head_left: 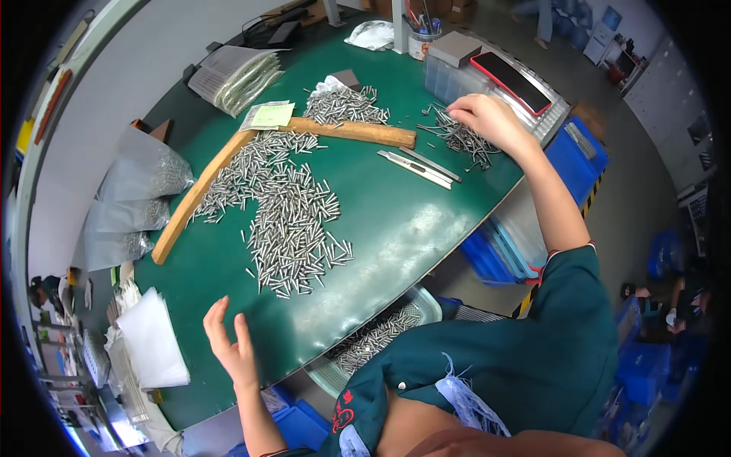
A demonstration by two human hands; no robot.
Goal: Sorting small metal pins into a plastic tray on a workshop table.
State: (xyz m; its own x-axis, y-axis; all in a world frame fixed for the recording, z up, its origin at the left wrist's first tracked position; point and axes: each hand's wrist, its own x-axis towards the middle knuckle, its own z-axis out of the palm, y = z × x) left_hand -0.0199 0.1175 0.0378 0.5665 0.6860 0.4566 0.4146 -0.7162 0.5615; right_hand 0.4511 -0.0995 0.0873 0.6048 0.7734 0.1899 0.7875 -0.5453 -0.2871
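My left hand (231,346) is raised over the near left of the green table, fingers apart and nothing in it. Beyond it spreads a large heap of short metal pins (293,221). At the far right my right hand (491,120) reaches over a smaller pile of longer, darker metal pins (466,141). Its fingers are drawn together at the pile's upper edge, and whatever is between them is hidden. A utility knife (415,168) and a slim metal tool (431,164) lie just left of that pile.
Two wooden bars (350,131) (199,199) border the large heap. A basket of pins (381,339) sits below the table's front edge. A red-edged phone (510,82) rests on a clear plastic box at far right. Bags of pins (152,167) and white sheets (154,339) line the left.
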